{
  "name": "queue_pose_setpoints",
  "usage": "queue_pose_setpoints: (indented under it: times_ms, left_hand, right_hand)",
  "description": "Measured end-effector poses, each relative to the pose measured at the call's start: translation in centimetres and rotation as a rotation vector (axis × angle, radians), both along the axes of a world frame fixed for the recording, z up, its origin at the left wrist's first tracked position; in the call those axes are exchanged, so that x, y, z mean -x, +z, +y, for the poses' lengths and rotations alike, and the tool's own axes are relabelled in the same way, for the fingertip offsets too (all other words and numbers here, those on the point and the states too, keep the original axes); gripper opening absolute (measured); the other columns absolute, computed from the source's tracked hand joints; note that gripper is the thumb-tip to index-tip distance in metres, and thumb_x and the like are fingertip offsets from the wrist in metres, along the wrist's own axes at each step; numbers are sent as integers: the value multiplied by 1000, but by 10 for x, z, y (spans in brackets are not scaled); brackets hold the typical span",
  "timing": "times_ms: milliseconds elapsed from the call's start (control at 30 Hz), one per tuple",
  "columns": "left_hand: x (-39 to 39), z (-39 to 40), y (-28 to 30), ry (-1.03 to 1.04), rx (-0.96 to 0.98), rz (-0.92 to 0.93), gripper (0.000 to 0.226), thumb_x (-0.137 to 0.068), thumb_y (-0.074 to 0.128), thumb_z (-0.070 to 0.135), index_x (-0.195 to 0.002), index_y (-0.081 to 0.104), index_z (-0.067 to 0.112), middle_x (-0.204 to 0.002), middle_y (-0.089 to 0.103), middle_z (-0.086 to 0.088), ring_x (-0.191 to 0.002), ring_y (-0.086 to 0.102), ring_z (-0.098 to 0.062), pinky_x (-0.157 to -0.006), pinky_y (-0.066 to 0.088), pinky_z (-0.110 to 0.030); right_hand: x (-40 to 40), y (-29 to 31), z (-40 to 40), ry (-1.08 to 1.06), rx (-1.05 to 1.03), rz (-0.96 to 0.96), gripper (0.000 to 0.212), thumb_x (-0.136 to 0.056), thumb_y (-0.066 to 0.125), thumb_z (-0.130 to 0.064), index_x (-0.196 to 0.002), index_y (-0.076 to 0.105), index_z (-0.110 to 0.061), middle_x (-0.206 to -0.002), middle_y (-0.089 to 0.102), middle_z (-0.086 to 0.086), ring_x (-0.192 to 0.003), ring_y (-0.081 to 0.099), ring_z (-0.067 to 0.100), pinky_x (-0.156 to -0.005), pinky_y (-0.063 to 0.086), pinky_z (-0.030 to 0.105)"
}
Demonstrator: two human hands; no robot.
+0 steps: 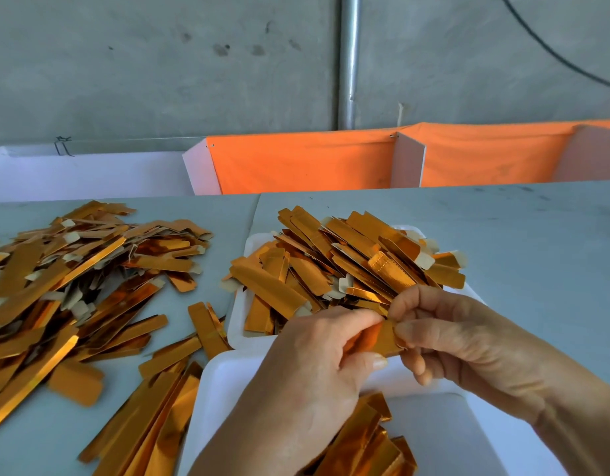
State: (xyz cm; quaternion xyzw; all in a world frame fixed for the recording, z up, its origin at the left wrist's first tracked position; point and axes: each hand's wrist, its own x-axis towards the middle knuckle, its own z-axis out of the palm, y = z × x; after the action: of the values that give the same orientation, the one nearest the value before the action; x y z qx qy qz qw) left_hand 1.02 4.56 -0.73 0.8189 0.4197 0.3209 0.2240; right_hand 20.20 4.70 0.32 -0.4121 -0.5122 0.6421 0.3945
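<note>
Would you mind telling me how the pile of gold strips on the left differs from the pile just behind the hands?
The left pile lies loose on the grey table; the far pile is heaped in a white tray. The left pile sprawls wide and runs off the picture's edge; the far pile is compact and mounded. Both are gold foil strips with pale tabs, like the strip the left hand and right hand pinch.

Your left hand [317,352] and right hand [468,341] are bare, both located above the near white tray [444,438]. Your forearms [571,417], bare to the frame edge, run from the tray's near side. Fingernails [425,378] are short and plain; the left thumbnail [380,363] is rounded. Knuckle skin shows fine creases.
</note>
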Motion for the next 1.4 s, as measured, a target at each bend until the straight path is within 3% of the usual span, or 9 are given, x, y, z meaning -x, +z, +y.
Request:
queue_pose_setpoints:
  times_ms: [133,267,500,600,767,1000,1100,1267,1400]
  left_hand:
    - [0,0,1,-1,20,-4,39,-88,59,39,-127,52,42,-92,53,33,-97,47,13,-71,35,3]
    - [1,0,1,-6,45,-12,41,-89,58,41,-129,50,45,-112,56,31,-104,48,11,-76,38,2]
    - [1,0,2,4,43,-8,45,-87,58,45,-131,47,47,-109,51,35,-100,41,23,-75,33,8]
    - [0,0,1,12,-5,19,47,-89,57,43,-134,46,44,-121,52,31,-95,44,18,-76,31,9]
    - [0,0,0,-18,-53,51,46,-91,57,36,-136,46,39,-125,53,26,-108,38,15,-83,28,7]
    - [4,0,4,-62,63,-92,43,-88,60,35,-130,53,36,-113,58,30,-108,45,17,-83,33,4]
    - [4,-1,7,-79,98,-124,42,-87,61,36,-129,54,37,-114,59,29,-108,45,18,-83,32,5]
    - [3,-1,7,-54,151,-145,37,-85,63,39,-121,58,43,-98,62,32,-103,49,17,-79,35,4]
    - [3,0,8,-72,244,-161,27,-86,62,41,-112,62,46,-97,67,24,-98,60,5,-81,47,-11]
  right_hand:
    - [0,0,0,-11,14,18,11,-67,69,-8,-78,69,-10,-60,58,16,-47,55,19,-45,49,22]
    - [0,0,0,-7,12,36,9,-68,67,-7,-77,69,-11,-58,57,16,-47,54,19,-45,48,22]
    - [1,0,-1,-27,11,40,10,-69,62,-6,-77,68,-9,-57,57,16,-46,53,19,-44,47,21]
    - [4,-1,-1,-55,-29,-32,6,-72,66,-6,-77,68,-9,-58,58,16,-47,54,18,-45,47,21]
    - [2,-5,0,-47,-94,-113,9,-81,67,-5,-89,63,-6,-62,60,15,-51,56,18,-49,48,21]
    - [-3,-4,2,76,-36,186,15,-74,67,-17,-88,70,-10,-60,55,8,-49,55,15,-48,49,23]
    - [-4,-6,3,109,-20,271,21,-73,80,-19,-88,70,-8,-60,54,5,-47,53,13,-46,47,21]
    - [-2,-10,5,76,-11,238,34,-63,88,-25,-85,68,-8,-60,53,4,-46,52,13,-46,47,21]
    - [0,-11,4,74,48,259,38,-59,91,-28,-84,67,-11,-59,57,7,-48,56,15,-49,49,23]
